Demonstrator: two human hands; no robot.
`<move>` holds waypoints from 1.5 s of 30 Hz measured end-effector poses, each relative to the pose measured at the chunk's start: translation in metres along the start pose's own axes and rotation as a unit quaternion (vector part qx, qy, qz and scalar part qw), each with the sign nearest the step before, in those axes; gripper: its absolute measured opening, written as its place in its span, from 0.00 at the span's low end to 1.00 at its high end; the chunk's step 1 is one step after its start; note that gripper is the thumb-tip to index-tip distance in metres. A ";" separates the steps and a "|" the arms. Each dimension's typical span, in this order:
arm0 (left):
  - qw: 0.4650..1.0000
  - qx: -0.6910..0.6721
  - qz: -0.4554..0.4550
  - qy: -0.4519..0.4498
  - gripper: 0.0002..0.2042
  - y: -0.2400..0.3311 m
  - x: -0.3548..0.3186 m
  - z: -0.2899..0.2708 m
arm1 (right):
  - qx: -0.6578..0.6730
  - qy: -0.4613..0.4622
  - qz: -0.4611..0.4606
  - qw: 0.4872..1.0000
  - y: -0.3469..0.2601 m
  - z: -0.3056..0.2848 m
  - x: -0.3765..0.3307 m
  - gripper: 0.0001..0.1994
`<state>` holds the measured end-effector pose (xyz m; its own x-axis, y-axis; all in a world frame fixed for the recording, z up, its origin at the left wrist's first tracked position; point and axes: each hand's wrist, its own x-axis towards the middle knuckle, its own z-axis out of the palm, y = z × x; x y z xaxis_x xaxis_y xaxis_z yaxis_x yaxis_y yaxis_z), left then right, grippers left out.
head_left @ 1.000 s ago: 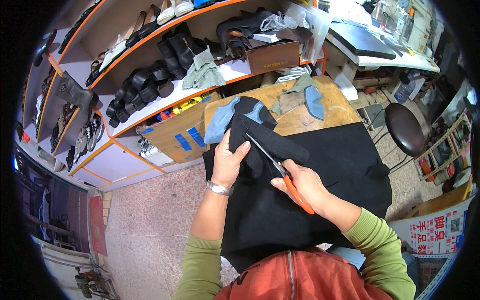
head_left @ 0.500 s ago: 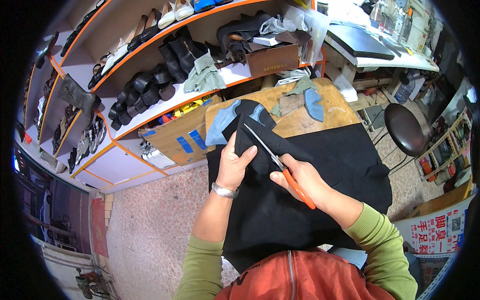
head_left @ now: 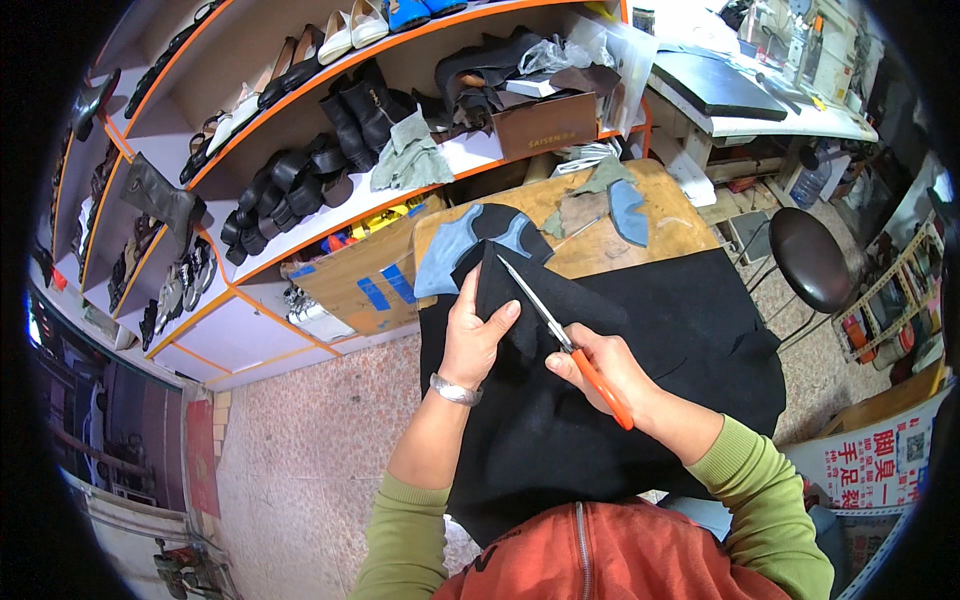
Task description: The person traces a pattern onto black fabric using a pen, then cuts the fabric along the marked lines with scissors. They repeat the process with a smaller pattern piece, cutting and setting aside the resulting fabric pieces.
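Note:
My right hand point(head_left: 612, 372) is closed round the orange handles of a pair of scissors point(head_left: 536, 303). Their blades point up and to the left, lying against a raised edge of black fabric point(head_left: 650, 440). With my left hand point(head_left: 476, 338) I grip that folded-up edge, thumb on the near side and fingers partly hidden behind it. The rest of the fabric spreads over the table's near part and hangs toward me. Just beyond my left hand lie light blue cut pieces point(head_left: 450, 252) with a black piece among them.
On the wooden table point(head_left: 685, 205) are another blue piece point(head_left: 628, 212) and grey-green scraps point(head_left: 604, 176). Shelves of shoes point(head_left: 290, 180) stand at the left and back, with a cardboard box point(head_left: 545, 125). A round dark stool point(head_left: 812, 258) is at the right, near a white workbench point(head_left: 820, 122).
Both hands, the scissors and the raised fabric edge sit slightly lower and to the right in the picture. The surroundings have shifted a little too. Both grips are the same.

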<state>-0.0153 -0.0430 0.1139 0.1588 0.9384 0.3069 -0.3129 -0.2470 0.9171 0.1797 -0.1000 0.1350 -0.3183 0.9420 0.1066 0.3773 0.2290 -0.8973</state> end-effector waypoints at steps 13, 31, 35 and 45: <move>0.989 -0.008 -0.089 -0.121 0.38 0.014 0.022 -0.020 | -0.002 -0.035 -0.063 0.997 -0.001 -0.009 0.003 0.20; 0.975 0.064 -0.081 -0.196 0.40 0.018 0.033 -0.028 | -0.103 0.064 -0.116 0.986 0.014 -0.059 -0.049 0.22; 0.989 0.069 0.031 -0.126 0.25 0.038 0.070 -0.027 | -0.302 0.174 0.072 0.934 0.068 -0.098 -0.082 0.23; 0.954 -0.065 -0.040 -0.291 0.50 0.095 0.037 0.067 | -0.475 0.221 0.174 0.834 0.190 -0.144 -0.135 0.27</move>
<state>0.0234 -0.0475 0.2295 0.6683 0.6508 0.3603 -0.3846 -0.1123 0.9162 0.4199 -0.1482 0.0121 0.2264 0.9423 0.2466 0.9655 -0.1837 -0.1845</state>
